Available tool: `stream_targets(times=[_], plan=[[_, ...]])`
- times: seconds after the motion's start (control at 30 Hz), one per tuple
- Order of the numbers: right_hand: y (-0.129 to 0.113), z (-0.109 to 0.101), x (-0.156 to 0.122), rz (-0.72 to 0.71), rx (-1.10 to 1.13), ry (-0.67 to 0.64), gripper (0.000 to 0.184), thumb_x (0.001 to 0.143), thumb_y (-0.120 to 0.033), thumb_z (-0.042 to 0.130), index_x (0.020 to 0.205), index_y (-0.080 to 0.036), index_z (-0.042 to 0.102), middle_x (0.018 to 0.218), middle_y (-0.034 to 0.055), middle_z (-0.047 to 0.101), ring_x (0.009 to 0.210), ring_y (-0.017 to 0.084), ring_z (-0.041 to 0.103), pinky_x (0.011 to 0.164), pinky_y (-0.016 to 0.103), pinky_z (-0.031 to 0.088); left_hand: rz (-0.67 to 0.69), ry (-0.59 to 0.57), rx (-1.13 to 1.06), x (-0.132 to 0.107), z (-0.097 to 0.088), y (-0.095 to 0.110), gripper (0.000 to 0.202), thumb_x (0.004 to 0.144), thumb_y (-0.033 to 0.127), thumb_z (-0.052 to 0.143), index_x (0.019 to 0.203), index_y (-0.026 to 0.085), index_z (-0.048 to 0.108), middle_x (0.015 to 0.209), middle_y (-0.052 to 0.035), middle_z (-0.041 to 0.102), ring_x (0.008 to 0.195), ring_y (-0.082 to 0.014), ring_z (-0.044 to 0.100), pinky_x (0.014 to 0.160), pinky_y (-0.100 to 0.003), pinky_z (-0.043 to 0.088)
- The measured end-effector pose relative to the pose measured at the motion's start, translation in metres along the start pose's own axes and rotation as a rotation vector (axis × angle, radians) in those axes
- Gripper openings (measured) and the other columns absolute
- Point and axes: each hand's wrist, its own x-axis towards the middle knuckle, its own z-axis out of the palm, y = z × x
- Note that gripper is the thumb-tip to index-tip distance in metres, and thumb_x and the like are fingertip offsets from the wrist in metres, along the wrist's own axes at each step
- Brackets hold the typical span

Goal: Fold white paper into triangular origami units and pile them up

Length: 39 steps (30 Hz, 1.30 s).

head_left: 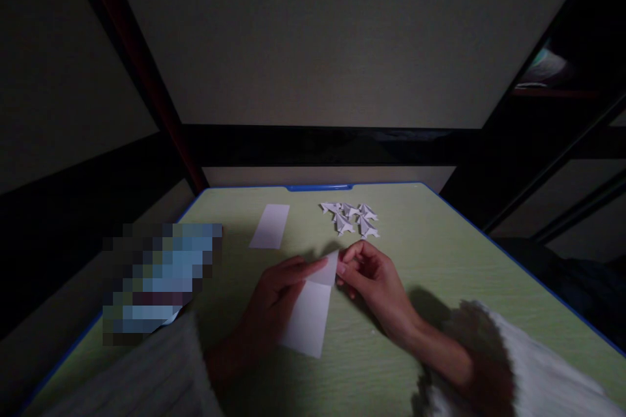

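Observation:
A white sheet of paper (309, 318) with a crease across its upper part is held at a slant above the table. My left hand (278, 293) grips it from the left, the thumb and index finger lying along the upper part. At the paper's top right edge, my right hand (366, 270) pinches the corner between thumb and fingers. Beyond the hands lie several small folded white paper figures (349, 210), grouped close together. A flat white rectangle of paper (270, 227) rests farther back on the left.
The light green table (440, 260) has a blue edge and a blue handle-like strip (319, 187) at the far side. A pixelated bluish object (171, 273) lies at the left. Behind the table stands a dark panelled wall (313, 39), with a shelf opening at right.

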Motion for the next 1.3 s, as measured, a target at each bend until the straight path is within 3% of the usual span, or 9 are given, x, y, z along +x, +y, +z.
stream_targets(times=[0.17,0.3,0.37,0.47,0.53,0.63,0.8,1.03,1.3], plan=[[-0.005,0.002,-0.002,-0.052,0.025,-0.147,0.028,0.071,-0.034,0.054,0.052,-0.013,0.051,0.059,-0.0019,0.045,0.055,0.007,0.041,0.048,0.018,0.032,0.045,-0.034,0.001,0.001,0.0,0.008,0.033,0.072,0.015,0.04,0.094,0.021,0.064,0.078,-0.0035,0.063,0.067,-0.0142,0.054,0.058,-0.021,0.041],[-0.008,0.004,-0.004,-0.013,-0.037,-0.182,0.019,0.067,-0.026,0.06,0.054,-0.013,0.055,0.065,-0.0008,0.048,0.059,0.008,0.042,0.053,0.02,0.032,0.035,-0.035,-0.021,0.0,0.001,0.009,0.034,0.07,0.013,0.041,0.093,0.022,0.065,0.083,-0.0028,0.064,0.076,-0.0161,0.054,0.063,-0.021,0.04],[-0.007,0.004,-0.003,0.013,-0.052,-0.17,0.02,0.066,-0.027,0.06,0.054,-0.013,0.054,0.061,-0.0017,0.047,0.055,0.007,0.04,0.05,0.02,0.03,-0.033,-0.013,-0.063,-0.001,0.003,0.006,0.035,0.069,0.013,0.044,0.098,0.022,0.062,0.087,-0.0025,0.065,0.075,-0.0163,0.054,0.062,-0.021,0.04],[-0.002,0.002,-0.002,0.045,-0.068,-0.124,0.025,0.067,-0.03,0.058,0.051,-0.013,0.05,0.051,-0.0046,0.04,0.047,0.006,0.032,0.045,0.02,0.024,-0.207,0.018,-0.184,-0.001,0.005,0.002,0.034,0.067,0.016,0.047,0.099,0.018,0.058,0.068,-0.0002,0.064,0.052,-0.0114,0.051,0.045,-0.018,0.036],[0.001,0.001,-0.002,0.046,-0.078,-0.088,0.027,0.067,-0.03,0.058,0.049,-0.013,0.047,0.047,-0.0056,0.038,0.045,0.005,0.031,0.044,0.02,0.022,-0.312,0.055,-0.252,0.001,0.007,0.001,0.02,0.065,0.018,0.049,0.082,0.015,0.06,0.052,0.0033,0.058,0.04,-0.0078,0.043,0.037,-0.016,0.029],[0.002,0.001,-0.001,0.049,-0.083,-0.046,0.027,0.067,-0.029,0.058,0.049,-0.013,0.046,0.045,-0.0054,0.04,0.044,0.005,0.033,0.043,0.019,0.022,-0.392,0.085,-0.302,0.005,0.008,0.002,0.006,0.061,0.019,0.051,0.061,0.014,0.053,0.043,0.0057,0.05,0.036,-0.0059,0.038,0.035,-0.015,0.025],[-0.002,0.003,0.0,0.083,-0.033,-0.012,0.024,0.063,-0.029,0.061,0.051,-0.013,0.05,0.046,-0.0045,0.046,0.043,0.005,0.038,0.043,0.018,0.028,-0.414,0.034,-0.413,0.007,0.009,0.002,0.013,0.062,0.025,0.052,0.066,0.013,0.053,0.046,0.0044,0.052,0.038,-0.0066,0.04,0.036,-0.016,0.027],[-0.002,0.003,0.0,0.123,-0.026,-0.023,0.024,0.06,-0.032,0.063,0.051,-0.012,0.052,0.046,-0.0044,0.049,0.043,0.005,0.042,0.043,0.018,0.033,-0.428,0.06,-0.46,0.008,0.009,0.0,0.014,0.062,0.027,0.054,0.064,0.014,0.052,0.045,0.0046,0.051,0.038,-0.007,0.04,0.037,-0.017,0.027],[-0.002,0.002,0.0,0.105,-0.062,-0.003,0.023,0.059,-0.028,0.064,0.047,-0.013,0.052,0.044,-0.0035,0.05,0.042,0.005,0.042,0.043,0.018,0.03,-0.474,0.113,-0.558,0.007,0.008,0.0,0.013,0.055,0.026,0.056,0.06,0.014,0.057,0.045,0.0043,0.051,0.042,-0.009,0.042,0.041,-0.019,0.029]])
